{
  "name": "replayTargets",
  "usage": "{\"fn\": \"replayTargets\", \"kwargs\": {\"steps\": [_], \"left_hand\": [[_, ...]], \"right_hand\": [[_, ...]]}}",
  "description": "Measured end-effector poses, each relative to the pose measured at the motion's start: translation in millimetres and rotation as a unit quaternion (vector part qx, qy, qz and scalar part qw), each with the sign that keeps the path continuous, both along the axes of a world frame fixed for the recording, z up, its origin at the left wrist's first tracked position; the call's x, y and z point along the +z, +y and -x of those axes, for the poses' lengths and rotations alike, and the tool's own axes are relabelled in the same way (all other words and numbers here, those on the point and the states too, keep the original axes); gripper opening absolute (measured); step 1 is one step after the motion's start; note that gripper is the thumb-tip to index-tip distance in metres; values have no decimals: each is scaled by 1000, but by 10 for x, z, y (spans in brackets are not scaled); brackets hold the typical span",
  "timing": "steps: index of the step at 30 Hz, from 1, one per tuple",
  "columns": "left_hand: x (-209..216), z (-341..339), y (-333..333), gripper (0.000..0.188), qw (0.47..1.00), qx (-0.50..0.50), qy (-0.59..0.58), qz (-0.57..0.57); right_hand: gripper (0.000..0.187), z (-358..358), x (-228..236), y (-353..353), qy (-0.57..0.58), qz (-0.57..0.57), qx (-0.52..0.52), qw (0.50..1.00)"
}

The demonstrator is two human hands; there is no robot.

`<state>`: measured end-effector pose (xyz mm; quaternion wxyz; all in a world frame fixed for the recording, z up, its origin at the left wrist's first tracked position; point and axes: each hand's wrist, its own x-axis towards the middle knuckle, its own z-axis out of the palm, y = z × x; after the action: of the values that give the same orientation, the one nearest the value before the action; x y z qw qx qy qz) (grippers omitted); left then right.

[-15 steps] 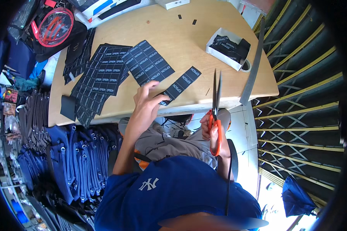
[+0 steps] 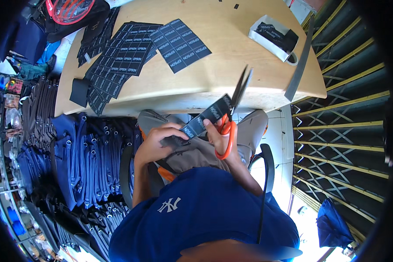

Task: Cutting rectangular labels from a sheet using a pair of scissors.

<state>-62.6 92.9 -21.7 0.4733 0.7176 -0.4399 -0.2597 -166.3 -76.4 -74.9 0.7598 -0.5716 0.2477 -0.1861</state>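
Note:
A black strip of printed labels (image 2: 208, 114) is held over my lap, slanting up to the right. My left hand (image 2: 156, 142) pinches its lower end between thumb and fingers. My right hand (image 2: 220, 139) has the orange-handled scissors (image 2: 239, 89) in its grip, and its thumb also presses on the strip. The blades point up past the table edge, slightly parted, beside the strip's upper end. On the table lie a black label sheet (image 2: 182, 46) and, to its left, several overlapping label sheets (image 2: 131, 48).
A white box (image 2: 258, 38) of black pieces stands at the right of the wooden table (image 2: 222, 56), beside a tape roll (image 2: 292, 59) and a long grey strip (image 2: 300, 65). Blue straps (image 2: 91, 166) hang at left. A folding metal gate (image 2: 340, 131) runs along the right.
My left hand has brought the label strip off the table toward my lap. The scissors have come left and tilted, and my right thumb now touches the strip.

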Motion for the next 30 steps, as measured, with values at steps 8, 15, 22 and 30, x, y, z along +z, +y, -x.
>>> {"fn": "replayTargets", "kwargs": {"steps": [8, 15, 22, 30], "left_hand": [[-84, -50, 478, 34, 992, -66, 89, -52], [-110, 7, -64, 37, 992, 89, -63, 56], [-474, 8, -217, 24, 989, 15, 139, 42], [-258, 102, -370, 17, 962, 111, 219, 119]], "right_hand": [[29, 79, 60, 12, -46, -32, -73, 996], [26, 142, 49, 222, -112, -42, 9, 993], [22, 202, 69, 219, -164, -16, -61, 984], [23, 328, 197, 174, -78, 24, -54, 995]]}}
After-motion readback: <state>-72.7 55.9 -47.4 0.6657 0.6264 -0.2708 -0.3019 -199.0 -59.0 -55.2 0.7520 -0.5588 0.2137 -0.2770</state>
